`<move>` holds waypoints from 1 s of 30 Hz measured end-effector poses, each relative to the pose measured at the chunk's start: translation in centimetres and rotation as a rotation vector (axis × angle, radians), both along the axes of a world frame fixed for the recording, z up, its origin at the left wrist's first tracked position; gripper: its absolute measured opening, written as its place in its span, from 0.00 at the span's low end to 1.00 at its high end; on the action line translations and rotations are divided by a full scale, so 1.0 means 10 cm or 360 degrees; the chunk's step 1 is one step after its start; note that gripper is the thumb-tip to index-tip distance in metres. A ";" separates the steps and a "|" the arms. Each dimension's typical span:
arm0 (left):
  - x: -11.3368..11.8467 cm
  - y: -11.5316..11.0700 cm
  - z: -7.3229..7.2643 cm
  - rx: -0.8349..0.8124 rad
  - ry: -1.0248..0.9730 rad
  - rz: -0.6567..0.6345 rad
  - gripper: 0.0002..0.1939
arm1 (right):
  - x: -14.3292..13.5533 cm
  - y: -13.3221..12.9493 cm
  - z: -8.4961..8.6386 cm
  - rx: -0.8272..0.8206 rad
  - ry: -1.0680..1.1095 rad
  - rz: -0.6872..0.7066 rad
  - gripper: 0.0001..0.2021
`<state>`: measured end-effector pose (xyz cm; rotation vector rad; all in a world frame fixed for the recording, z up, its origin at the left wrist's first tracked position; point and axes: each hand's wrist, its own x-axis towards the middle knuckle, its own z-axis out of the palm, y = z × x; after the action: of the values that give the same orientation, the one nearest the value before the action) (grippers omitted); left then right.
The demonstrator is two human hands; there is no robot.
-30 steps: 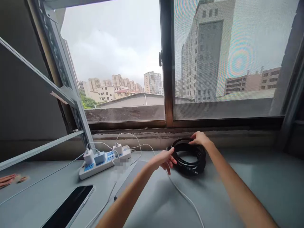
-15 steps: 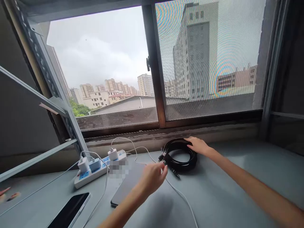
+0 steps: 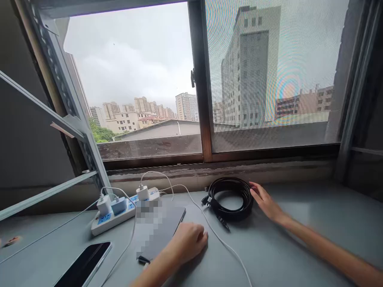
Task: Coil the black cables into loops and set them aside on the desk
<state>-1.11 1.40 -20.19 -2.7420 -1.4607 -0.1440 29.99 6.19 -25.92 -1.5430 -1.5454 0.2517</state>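
A coil of black cable (image 3: 247, 203) lies on the grey tabletop by the window wall, its black plugs (image 3: 223, 224) sticking out at the front left. My right hand (image 3: 266, 201) is just right of the coil, fingers apart and holding nothing; its fingertips are close to the loops. My left hand (image 3: 190, 239) rests low over the right edge of a flat grey device (image 3: 167, 227), which is partly blurred out. Its fingers are curled in, and the palm side is hidden. A thin white cable (image 3: 217, 236) runs between the two hands.
A white power strip (image 3: 127, 215) with several chargers plugged in stands at the left. In front of it lies a phone (image 3: 85, 263) with a dark screen. A metal shelf frame (image 3: 89, 147) rises on the left, and the window sill (image 3: 179, 171) bounds the back.
My right hand has come off the top of the coil to its right side. My left hand has lowered away from the coil's plugs toward the tabletop. The view has shifted slightly.
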 end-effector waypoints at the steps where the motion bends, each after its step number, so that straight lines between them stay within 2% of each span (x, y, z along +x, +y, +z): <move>1: -0.02 0.00 -0.03 -0.0003 0.0021 0.0001 0.16 | 0.03 -0.08 -0.06 -0.0015 -0.0002 -0.0007 0.26; 4: -0.04 -0.01 -0.07 0.0001 0.0082 0.0012 0.16 | 0.12 -0.22 -0.20 -0.0071 -0.0052 0.0020 0.26; 9: 0.00 -0.01 -0.07 -0.0005 0.0198 0.0005 0.18 | 0.14 -0.26 -0.27 -0.0110 -0.0266 0.0075 0.23; 17: -0.01 -0.02 -0.02 0.0010 0.0239 -0.0067 0.19 | 0.08 -0.38 -0.24 -0.0166 -0.0656 -0.0028 0.22; 30: -0.04 -0.02 -0.01 0.0040 0.0230 -0.0111 0.14 | 0.08 -0.41 -0.18 -0.0205 -0.0835 -0.0028 0.20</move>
<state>-1.49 1.20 -20.33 -2.7205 -1.3192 0.0336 30.84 2.09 -27.74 -1.8185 -1.9445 -0.0763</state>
